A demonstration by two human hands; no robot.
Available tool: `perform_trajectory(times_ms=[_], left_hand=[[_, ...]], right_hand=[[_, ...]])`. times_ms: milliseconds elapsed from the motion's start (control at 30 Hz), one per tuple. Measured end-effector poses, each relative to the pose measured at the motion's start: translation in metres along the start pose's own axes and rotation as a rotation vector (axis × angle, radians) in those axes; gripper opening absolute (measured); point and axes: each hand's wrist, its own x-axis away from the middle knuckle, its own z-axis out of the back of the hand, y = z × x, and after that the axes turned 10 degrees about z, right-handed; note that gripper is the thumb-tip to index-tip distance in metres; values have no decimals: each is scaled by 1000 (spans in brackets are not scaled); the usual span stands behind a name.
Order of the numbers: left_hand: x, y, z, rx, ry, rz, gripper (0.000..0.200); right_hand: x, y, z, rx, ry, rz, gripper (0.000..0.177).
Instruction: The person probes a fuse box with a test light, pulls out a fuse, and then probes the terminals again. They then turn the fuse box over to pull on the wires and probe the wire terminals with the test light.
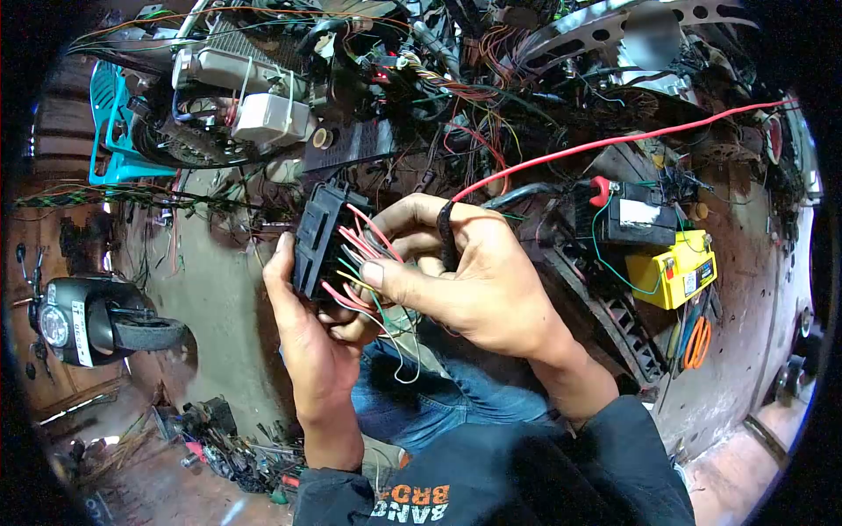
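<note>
On the left, the L hand (pixel 313 344) holds the ribbed black rectangular plastic box (pixel 318 232), tilted above the floor, w/ thumb along its outer side and fingers under the lower end; it seems light and stiff, maybe brittle at edges, so long sides are the best hold. From its R face come thin plastic-coated pink, green & yellow wires (pixel 357 241), prob. soft and springy, and the R hand (pixel 487 280) pinches them narrowly; better a bunch, close to the box, than one alone.

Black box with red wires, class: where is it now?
In the head view, the black box is left of centre, in the left hand, with the right hand to its right.
</note>
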Motion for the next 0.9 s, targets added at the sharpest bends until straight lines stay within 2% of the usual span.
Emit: perform_trajectory(times_ms=[100,200,300,400,500,600,800,900], left_hand=[[2,2,1,-28,-47,59,66],[0,4,6,25,-145,141,56],[4,4,-2,0,-118,163,64],[4,4,1,14,-137,187,61],[6,2,-7,9,-69,173,56],[2,5,2,66,-204,244,53],[3,4,-1,35,-162,246,52],[6,5,-10,11,-47,254,52]], right_hand=[[1,2,3,-44,-14,-20,21],[0,1,6,-85,-21,-60,23],[0,2,7,-80,-21,-60,23],[0,1,7,-84,-20,-62,23],[-1,1,9,-106,-41,-73,22],[-2,-1,10,-198,-54,-102,21],[-3,-1,11,-192,-80,-102,18],[-4,-3,12,-166,-84,-129,18]])
